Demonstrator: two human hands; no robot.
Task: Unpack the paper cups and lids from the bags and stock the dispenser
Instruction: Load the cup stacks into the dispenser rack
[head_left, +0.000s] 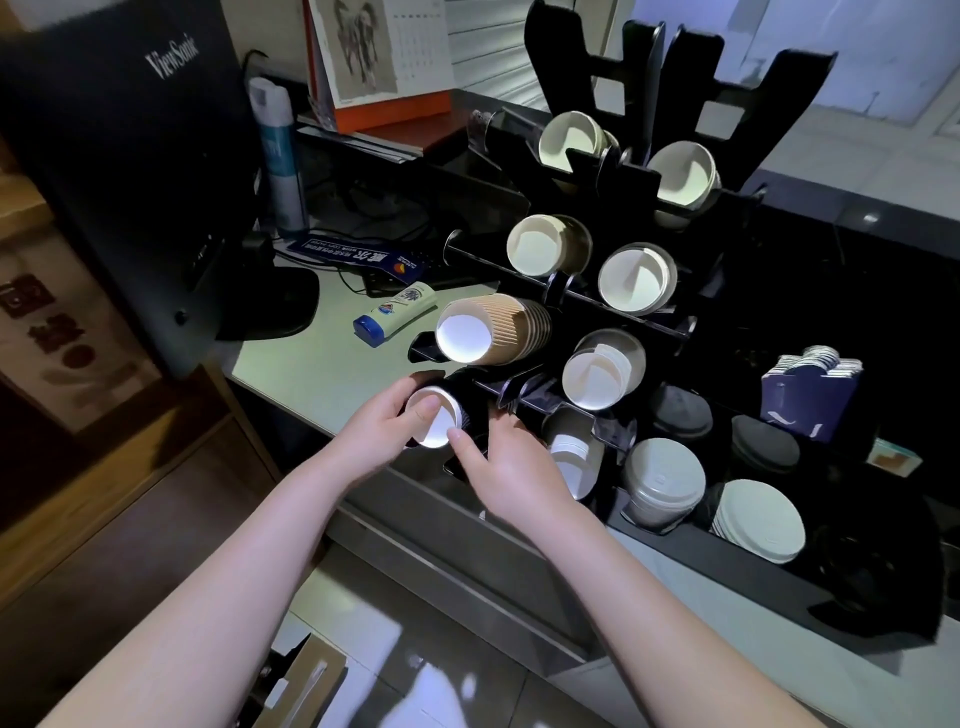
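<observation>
Black cup stack (441, 415), round white inside, both hands gripping.

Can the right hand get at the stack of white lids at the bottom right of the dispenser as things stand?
Probably yes. The white lids lie uncovered at the dispenser's front, with nothing between them and the right hand. But that hand is on the black cups and must let go first.

two hands (384, 426) are in view. one dispenser (675, 322) shows nine cup stacks (493, 330), mouths outward, four stacks of lids (665, 480) and one monitor (130, 156).
</observation>
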